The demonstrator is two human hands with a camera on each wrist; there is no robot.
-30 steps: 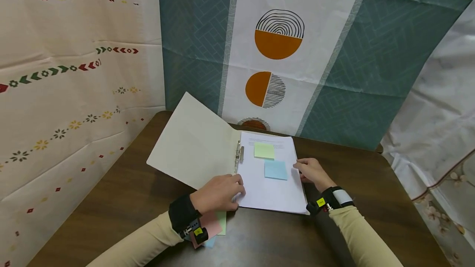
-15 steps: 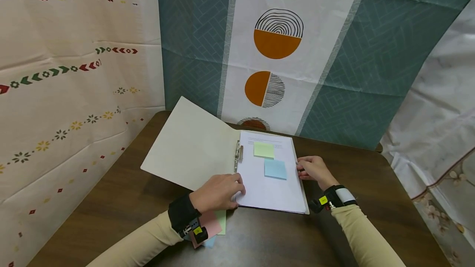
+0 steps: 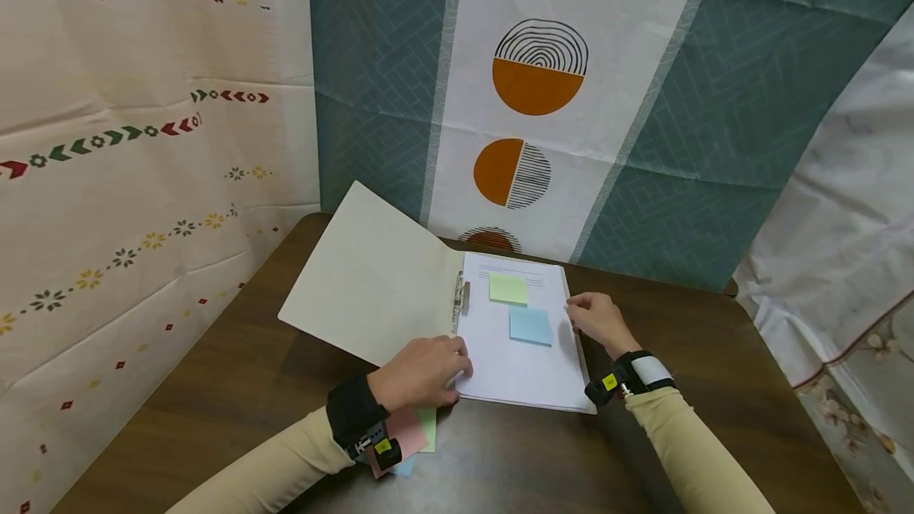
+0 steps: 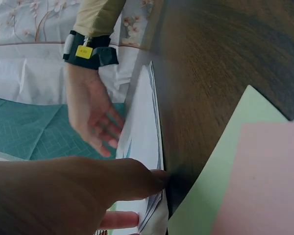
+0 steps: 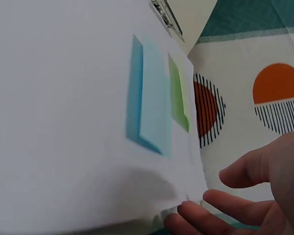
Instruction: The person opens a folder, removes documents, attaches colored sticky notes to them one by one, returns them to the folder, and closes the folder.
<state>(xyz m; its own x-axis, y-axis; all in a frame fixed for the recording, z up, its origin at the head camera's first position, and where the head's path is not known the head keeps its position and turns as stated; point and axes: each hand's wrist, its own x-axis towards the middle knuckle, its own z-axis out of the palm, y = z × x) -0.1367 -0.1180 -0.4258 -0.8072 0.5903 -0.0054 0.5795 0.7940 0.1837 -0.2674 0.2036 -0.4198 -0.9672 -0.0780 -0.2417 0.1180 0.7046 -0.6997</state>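
Note:
A stack of white printed paper (image 3: 521, 375) lies in an open cream file folder (image 3: 371, 284) with a metal clip (image 3: 461, 296) at its spine. On the top sheet sit a green sticky note pad (image 3: 508, 289) and a blue sticky note pad (image 3: 531, 327). My left hand (image 3: 421, 371) grips the stack's near left corner, thumb at the front edge, fingers curled over the side. At the right edge of the paper is my right hand (image 3: 603, 322), its fingertips right at the edge. In the right wrist view its thumb (image 5: 245, 171) and fingers stand apart.
Pink sheets (image 3: 405, 431), a green sheet (image 3: 427, 428) and a blue one (image 3: 404, 466) lie partly under my left wrist on the brown wooden table (image 3: 514, 466). Patterned cloths (image 3: 378, 86) hang behind and at both sides.
My right hand drew slightly away from the paper's right edge, then came back to it, a little higher. The folder cover shifted slightly. My left hand stays at the corner.

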